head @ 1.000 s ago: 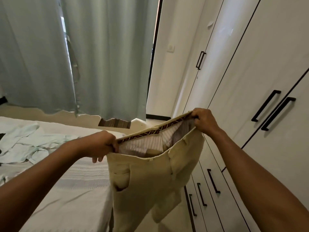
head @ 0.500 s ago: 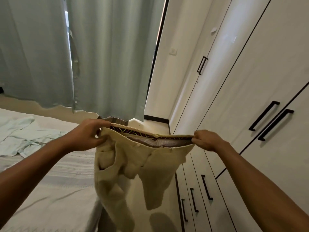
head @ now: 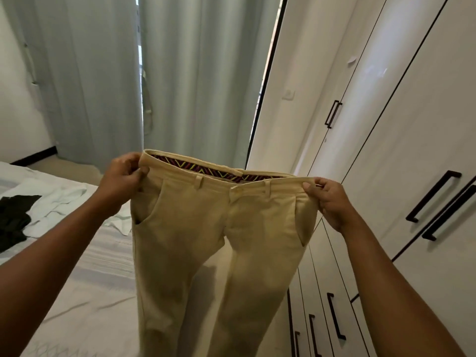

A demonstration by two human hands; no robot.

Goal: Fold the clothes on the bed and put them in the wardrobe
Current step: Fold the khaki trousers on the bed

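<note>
The trousers (head: 206, 240) hang in the air, front toward the camera, between the bed (head: 77, 292) on the left and the wardrobe (head: 412, 124) on the right. The left hand (head: 121, 179) has its fingers curled tight on the left end of the waistband (head: 213, 177). The right hand (head: 329, 202) pinches the right end, with the thumb over the edge.

The step looks like squaring the trousers up for the first fold. To do it well, bring the two ends together so that one leg lies on the other with the seams matched. Then lower them onto bare sheet, away from the white clothes (head: 59, 202) and the black garment (head: 13, 217). The wardrobe doors are closed, so a hand must be freed later.

No brand or writing can be read. The waistband lining shows only a zigzag pattern.
</note>
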